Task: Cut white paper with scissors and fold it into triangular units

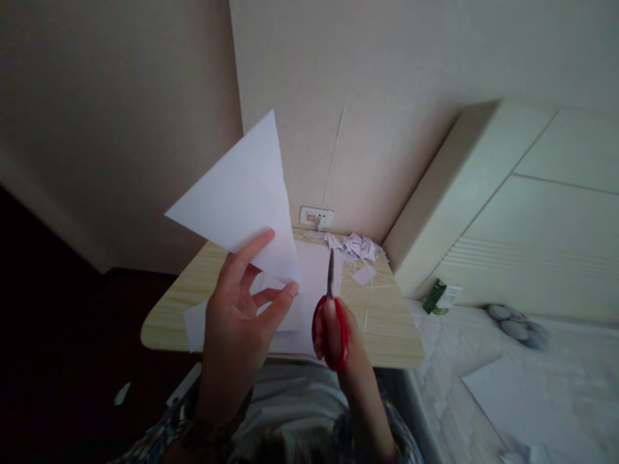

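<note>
My left hand (246, 296) pinches a white sheet of paper (242, 193) by its lower corner, thumb in front near the edge. The sheet is raised above the table and shows as a large pointed shape. In my right hand (345, 328) is a pair of scissors (331, 270) with red handles, fingers through the loops. The blades point up and away and look closed, apart from the paper. Below both hands, more white sheets (316, 264) lie on the wooden tabletop (178, 303).
Folded paper pieces (355, 246) are heaped at the table's back right, beside a small paper piece (364, 275) and thin strips. A wall socket (316, 218) holds a plug. On the bed to the right are a green-and-white box (441, 296), a grey object (516, 325) and loose paper (522, 399).
</note>
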`<move>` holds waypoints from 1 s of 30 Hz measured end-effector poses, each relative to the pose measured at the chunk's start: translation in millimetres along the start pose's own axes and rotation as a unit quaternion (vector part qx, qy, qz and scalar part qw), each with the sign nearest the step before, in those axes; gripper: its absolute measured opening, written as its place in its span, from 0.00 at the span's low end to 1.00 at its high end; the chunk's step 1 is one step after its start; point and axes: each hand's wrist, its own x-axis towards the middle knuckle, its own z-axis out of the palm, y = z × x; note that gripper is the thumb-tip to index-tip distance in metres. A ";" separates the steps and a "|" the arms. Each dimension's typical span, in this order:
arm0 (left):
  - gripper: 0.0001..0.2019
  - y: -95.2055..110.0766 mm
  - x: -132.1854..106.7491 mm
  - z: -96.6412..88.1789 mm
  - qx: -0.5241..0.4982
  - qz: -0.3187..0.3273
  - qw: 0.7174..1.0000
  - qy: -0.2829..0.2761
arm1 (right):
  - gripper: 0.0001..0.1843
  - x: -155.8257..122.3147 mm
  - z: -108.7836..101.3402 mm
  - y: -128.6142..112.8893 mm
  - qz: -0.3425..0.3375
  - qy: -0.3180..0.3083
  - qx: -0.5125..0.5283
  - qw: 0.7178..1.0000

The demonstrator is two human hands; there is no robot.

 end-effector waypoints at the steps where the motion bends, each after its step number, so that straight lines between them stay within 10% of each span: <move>1: 0.30 1.4 0.4 -0.2 -0.002 -0.007 1.000 0.005 | 0.26 9.5 -5.1 8.2 0.000 0.028 -0.022 0.999; 8: 0.22 7.7 3.9 -0.4 0.015 -0.038 0.999 -0.005 | 0.04 39.9 -31.0 58.9 -0.055 0.179 -0.162 0.969; 14: 0.17 1.9 6.8 -4.2 0.029 -0.030 0.999 -0.014 | 0.09 44.1 -30.2 71.2 -0.070 0.181 -0.196 0.961; 30: 0.11 5.8 7.7 -16.7 0.100 -0.114 0.973 -0.173 | 0.29 11.8 -21.5 -39.0 -0.324 0.066 -0.018 0.944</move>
